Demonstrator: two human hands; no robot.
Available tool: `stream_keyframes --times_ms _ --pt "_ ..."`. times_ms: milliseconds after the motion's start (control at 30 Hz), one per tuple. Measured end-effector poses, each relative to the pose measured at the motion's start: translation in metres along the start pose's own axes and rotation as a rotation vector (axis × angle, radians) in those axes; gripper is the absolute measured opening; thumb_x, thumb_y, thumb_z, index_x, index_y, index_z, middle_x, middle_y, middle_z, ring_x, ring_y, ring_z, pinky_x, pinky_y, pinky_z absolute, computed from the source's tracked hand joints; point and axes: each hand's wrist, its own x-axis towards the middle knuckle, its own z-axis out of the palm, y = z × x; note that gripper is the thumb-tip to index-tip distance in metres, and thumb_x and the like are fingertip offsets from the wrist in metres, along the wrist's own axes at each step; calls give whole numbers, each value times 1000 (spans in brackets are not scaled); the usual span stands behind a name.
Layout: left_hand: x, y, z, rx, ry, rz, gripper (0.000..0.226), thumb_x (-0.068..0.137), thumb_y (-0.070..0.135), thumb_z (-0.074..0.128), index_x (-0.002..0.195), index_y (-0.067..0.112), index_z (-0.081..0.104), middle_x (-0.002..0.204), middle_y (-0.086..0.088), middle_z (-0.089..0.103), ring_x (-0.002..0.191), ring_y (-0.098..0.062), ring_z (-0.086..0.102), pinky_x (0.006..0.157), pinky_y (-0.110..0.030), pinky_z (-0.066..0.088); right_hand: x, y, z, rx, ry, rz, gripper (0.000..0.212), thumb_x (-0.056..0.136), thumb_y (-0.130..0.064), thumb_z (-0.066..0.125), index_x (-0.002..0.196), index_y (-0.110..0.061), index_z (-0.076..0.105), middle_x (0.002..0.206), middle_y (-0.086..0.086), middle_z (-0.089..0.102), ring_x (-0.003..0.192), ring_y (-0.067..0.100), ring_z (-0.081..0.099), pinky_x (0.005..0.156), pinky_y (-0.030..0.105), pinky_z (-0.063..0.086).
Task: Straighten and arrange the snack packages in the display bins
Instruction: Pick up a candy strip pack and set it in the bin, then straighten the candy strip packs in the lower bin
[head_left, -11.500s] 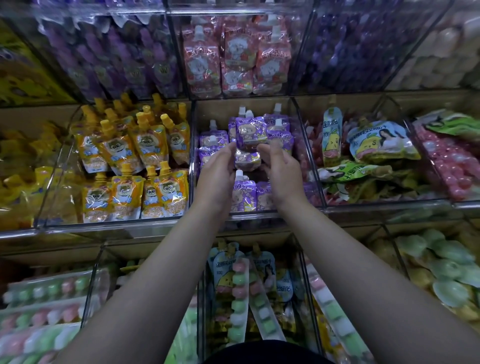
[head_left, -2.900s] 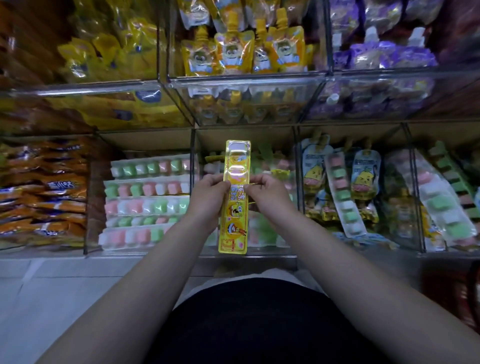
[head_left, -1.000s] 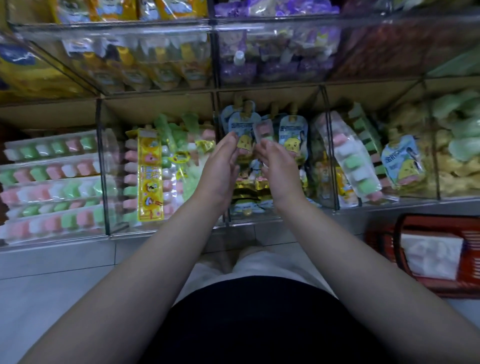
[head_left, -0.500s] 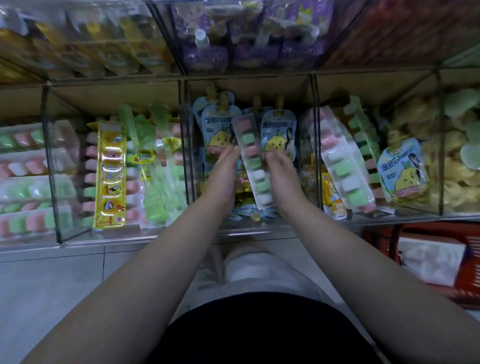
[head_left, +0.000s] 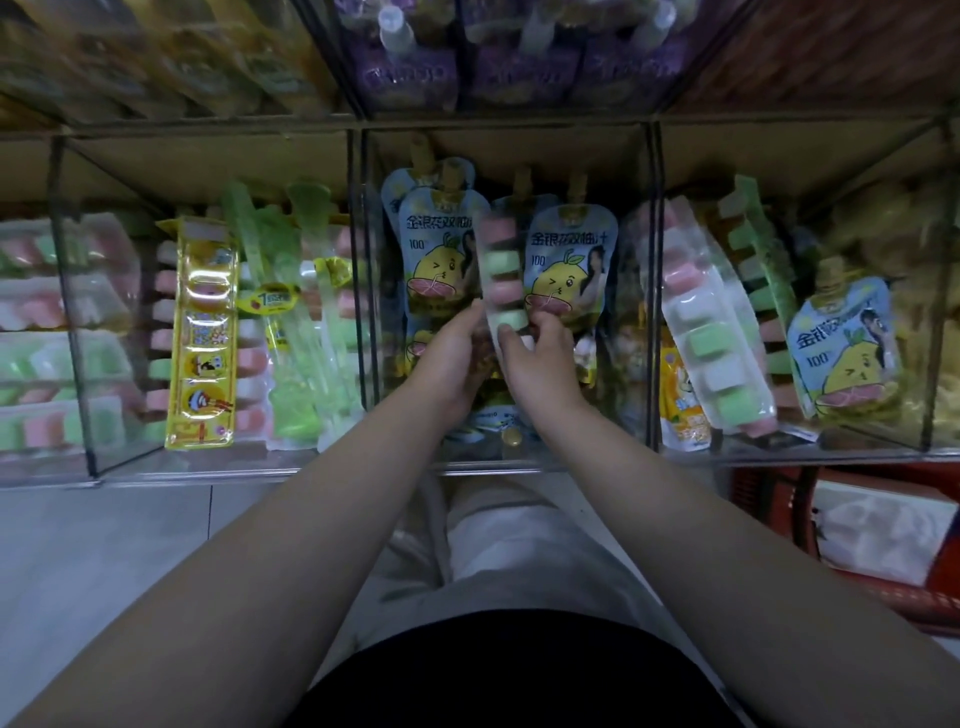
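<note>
At the far left, a clear bin holds flat trays of pink, green and white candy (head_left: 47, 332), blurred through the plastic wall. In the next bin a yellow strip pack (head_left: 203, 338) stands upright against the front wall, and just to its right lean several green tube packs (head_left: 291, 332).

The middle bin (head_left: 488, 467) holds pale blue spouted pouches printed with a yellow fruit cartoon: one stands at the left (head_left: 436, 249) and one at the right (head_left: 569, 260). In front of them and between them is the candy strip (head_left: 501, 270), a clear pack of pink, green and white pieces. It is held nearly upright inside this bin, with its top blurred. The two hands are close together at its lower end. The left hand (head_left: 452, 358) has its fingertips on the strip's left edge, and the right hand (head_left: 540, 358) curls its thumb and fingers round the right edge and front.

In the bin to the right a second clear strip (head_left: 711, 338) lies tilted, its top leaning left, over a small yellow pouch (head_left: 680, 395). A green strip (head_left: 763, 270) is behind it and another blue pouch (head_left: 841, 353) stands further right.

Below that bin, on the tiled floor (head_left: 104, 545), is a red basket (head_left: 763, 493) with a white package (head_left: 883, 535) in it.
</note>
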Motion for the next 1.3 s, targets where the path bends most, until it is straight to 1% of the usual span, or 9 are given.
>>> stream_keyframes --times_ms 133,200,300,467,733,900,1067,1200,1300 --pt "-8 2 3 35 -35 15 28 105 31 40 107 19 65 82 10 72 85 -9 62 82 -27 48 -3 -9 -7 124 -31 57 37 99 -36 53 131 -19 52 123 4 60 112 20 58 91 36 50" --pt "-13 4 4 53 -34 29 23 104 27 42 114 22 63 92 10 70 89 -6 62 74 -25 47 -7 -16 -12 161 -47 55 31 100 -33 51 128 -19 56 117 3 65 107 19 62 87 34 52" --pt "-19 9 -3 61 -24 85 25 105 21 39 116 25 62 100 8 68 94 -10 61 77 -27 48 -16 -26 -14 205 -53 39 26 102 -30 49 123 -21 60 107 2 69 99 18 66 89 38 55" --pt "-32 25 -19 19 -24 176 32 101 14 47 131 19 58 96 3 72 76 -7 66 61 -22 51 -40 -39 -4 236 -75 24 16 101 -32 50 106 -27 65 102 3 72 96 22 68 92 47 54" --pt "-72 58 -60 -42 -24 255 25 99 4 49 110 19 65 80 7 73 65 -4 67 50 -21 52 -70 -66 23 179 -56 -90 14 100 -28 54 108 -28 66 101 -1 72 91 17 69 84 42 58" --pt "-87 74 -102 -72 -44 262 29 99 5 49 109 25 67 90 9 74 81 -5 66 62 -24 51 -83 -90 54 163 -55 -185 11 98 -26 58 104 -21 67 91 -4 69 76 5 61 66 21 48" --pt "-91 91 -139 -83 -13 277 28 99 4 47 103 24 67 80 9 73 69 -1 66 51 -17 49 -93 -107 94 154 -79 -235 10 97 -21 59 105 -23 66 88 -12 66 79 1 61 69 18 48" --pt "-89 97 -171 -51 19 284 27 99 6 48 104 24 67 84 5 73 72 -5 67 53 -19 49 -96 -115 126 129 -78 -236 10 95 -20 62 103 -25 66 98 -1 70 92 14 65 80 28 50" --pt "-86 99 -194 -55 53 278 27 99 5 47 107 21 67 84 2 72 69 -7 65 51 -19 49 -96 -118 150 103 -86 -223 12 95 -18 62 105 -23 66 95 -7 68 86 8 63 75 21 50"
